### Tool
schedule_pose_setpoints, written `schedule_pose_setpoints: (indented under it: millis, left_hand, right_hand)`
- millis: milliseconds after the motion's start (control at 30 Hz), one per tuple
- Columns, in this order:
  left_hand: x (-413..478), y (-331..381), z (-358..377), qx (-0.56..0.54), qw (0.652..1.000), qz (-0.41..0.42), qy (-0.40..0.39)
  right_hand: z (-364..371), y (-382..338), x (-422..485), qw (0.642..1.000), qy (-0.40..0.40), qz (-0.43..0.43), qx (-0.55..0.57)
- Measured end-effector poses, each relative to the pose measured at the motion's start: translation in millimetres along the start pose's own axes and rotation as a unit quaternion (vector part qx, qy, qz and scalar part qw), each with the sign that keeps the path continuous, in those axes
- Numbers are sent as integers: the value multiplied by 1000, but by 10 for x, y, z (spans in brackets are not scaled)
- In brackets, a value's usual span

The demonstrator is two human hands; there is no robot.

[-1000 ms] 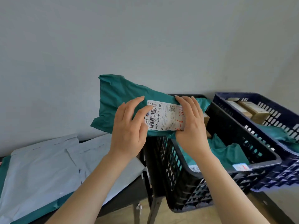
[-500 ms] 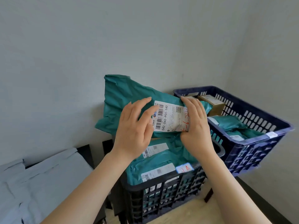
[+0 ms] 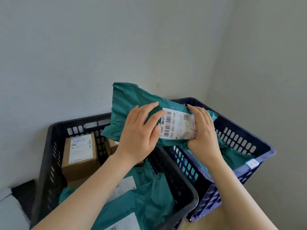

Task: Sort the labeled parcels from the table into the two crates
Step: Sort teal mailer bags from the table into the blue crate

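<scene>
I hold a green plastic parcel (image 3: 126, 103) in the air with both hands, above the gap between the two crates. Its white label (image 3: 178, 126) faces me, with a barcode and red handwriting. My left hand (image 3: 139, 131) grips the parcel left of the label. My right hand (image 3: 203, 130) grips the label's right end. The black crate (image 3: 54, 156) sits below left and holds a brown box (image 3: 79, 156) and green parcels (image 3: 149, 196). The blue crate (image 3: 239, 140) stands to the right with green parcels (image 3: 232, 156) inside.
A small white tag (image 3: 252, 164) hangs on the blue crate's near rim. Grey walls meet in a corner right behind the crates. A dark table edge (image 3: 23, 193) with a pale grey mailer (image 3: 10, 211) shows at the lower left. Tan floor (image 3: 216, 219) lies below the crates.
My view has swung right and downward, so the crates now lie beneath the parcel and the table has slid out at the left. Both hands keep the same hold on the green parcel.
</scene>
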State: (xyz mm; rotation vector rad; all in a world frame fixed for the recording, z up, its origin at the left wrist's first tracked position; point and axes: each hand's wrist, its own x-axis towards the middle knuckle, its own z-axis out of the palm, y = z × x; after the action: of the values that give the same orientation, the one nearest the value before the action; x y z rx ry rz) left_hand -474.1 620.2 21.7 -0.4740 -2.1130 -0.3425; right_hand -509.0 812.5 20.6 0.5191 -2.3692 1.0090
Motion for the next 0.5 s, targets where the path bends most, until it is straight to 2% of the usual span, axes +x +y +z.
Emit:
schedule_pose_setpoints:
  millis: [500]
  left_hand:
    - [528, 220, 1360, -7, 993, -45, -107]
  right_hand:
    - [-265, 1404, 536, 988, -109, 109, -10]
